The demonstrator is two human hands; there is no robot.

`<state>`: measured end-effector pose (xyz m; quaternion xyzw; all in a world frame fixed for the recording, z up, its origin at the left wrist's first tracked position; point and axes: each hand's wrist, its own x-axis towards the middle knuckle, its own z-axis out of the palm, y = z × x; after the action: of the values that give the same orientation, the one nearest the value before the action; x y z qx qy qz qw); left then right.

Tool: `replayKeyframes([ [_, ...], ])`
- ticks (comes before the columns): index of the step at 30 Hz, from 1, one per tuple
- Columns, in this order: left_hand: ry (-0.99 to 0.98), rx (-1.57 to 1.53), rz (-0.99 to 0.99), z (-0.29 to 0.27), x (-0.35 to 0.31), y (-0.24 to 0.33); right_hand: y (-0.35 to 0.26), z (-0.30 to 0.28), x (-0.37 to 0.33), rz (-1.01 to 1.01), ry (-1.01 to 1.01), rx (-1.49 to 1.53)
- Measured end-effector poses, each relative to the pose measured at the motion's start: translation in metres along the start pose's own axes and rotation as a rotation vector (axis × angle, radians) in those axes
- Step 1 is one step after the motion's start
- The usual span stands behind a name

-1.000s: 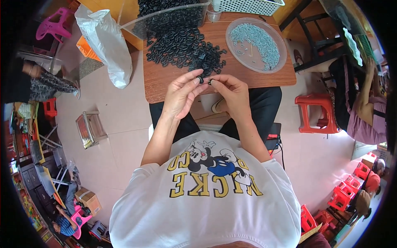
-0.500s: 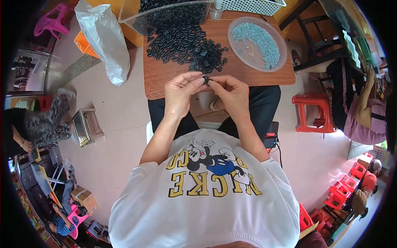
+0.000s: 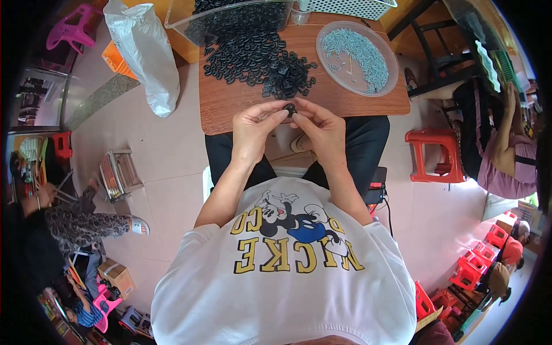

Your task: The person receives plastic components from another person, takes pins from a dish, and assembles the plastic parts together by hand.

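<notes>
Just over the near edge of the brown table (image 3: pixel 241 109), a small black plastic part (image 3: pixel 289 108) is pinched between my two hands. My left hand (image 3: pixel 253 127) grips it from the left with thumb and fingertips, and my right hand (image 3: pixel 322 127) does the same from the right. Fingers partly cover the part, so its full shape is hidden. Beyond my hands lies a loose heap of small black plastic pieces (image 3: pixel 244 60), with a denser pile (image 3: pixel 286 77) nearest my fingertips.
A clear bin (image 3: pixel 172 23) of black pieces stands at the back left. On the right, a round clear tray (image 3: pixel 351 80) holds many small silvery pins and a thin stick. Nearby are a white basket (image 3: pixel 345 7), a white sack (image 3: pixel 144 52) and a red stool (image 3: pixel 434 138).
My hands have shifted slightly and turned the black part, which shows more now. At the far left, another person has stepped forward, a foot now reaching further into view.
</notes>
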<state>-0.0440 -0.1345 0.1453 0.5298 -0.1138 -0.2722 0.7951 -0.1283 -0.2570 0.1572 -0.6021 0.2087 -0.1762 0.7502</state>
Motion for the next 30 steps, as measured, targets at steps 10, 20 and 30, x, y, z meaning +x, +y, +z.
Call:
replayKeyframes([
  [10, -0.034, 0.055, -0.02, -0.002, -0.003, -0.006, 0.005, 0.002, -0.001, -0.008, -0.012, 0.011],
  [20, -0.078, 0.241, 0.033, -0.011, -0.003, -0.008, 0.009, -0.004, 0.001, 0.029, -0.081, -0.048],
  [30, -0.082, 0.392, 0.094, -0.003, -0.004, -0.008, 0.012, -0.004, -0.003, -0.011, -0.003, -0.19],
])
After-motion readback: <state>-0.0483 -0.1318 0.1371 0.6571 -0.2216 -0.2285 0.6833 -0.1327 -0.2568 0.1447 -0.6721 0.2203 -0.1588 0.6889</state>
